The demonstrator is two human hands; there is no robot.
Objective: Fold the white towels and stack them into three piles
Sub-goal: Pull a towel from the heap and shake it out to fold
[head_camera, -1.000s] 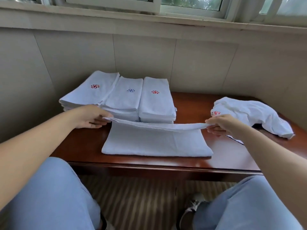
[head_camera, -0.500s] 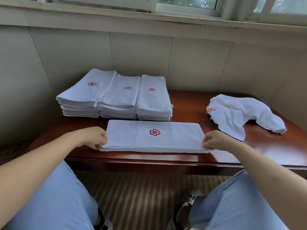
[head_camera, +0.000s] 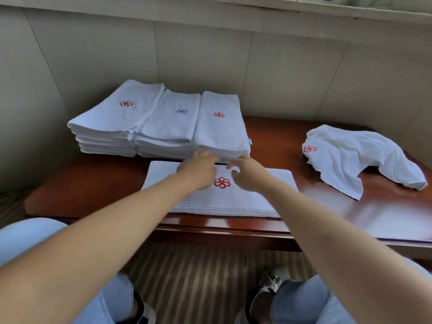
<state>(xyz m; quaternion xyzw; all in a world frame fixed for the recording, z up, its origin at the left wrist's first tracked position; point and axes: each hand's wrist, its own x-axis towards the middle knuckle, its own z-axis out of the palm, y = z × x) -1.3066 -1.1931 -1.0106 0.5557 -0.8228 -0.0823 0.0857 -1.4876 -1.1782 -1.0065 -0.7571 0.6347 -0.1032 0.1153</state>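
A single head-worn wide-angle camera supplies the only view; no second view exists to share coverage. The camera looks forward and steeply down from above the person's lap. The lower frame edge takes in both knees and a shoe on the striped floor [head_camera: 196, 277]. Both forearms enter from the bottom corners and converge toward the frame centre, where the left hand [head_camera: 198, 169] and right hand [head_camera: 247, 170] sit at mid-height. The table [head_camera: 93, 183] crosses the middle band, close to the camera. The panelled wall [head_camera: 198, 61] fills the upper half, facing the lens. Straight lines bow toward the frame edges, showing wide-angle distortion.
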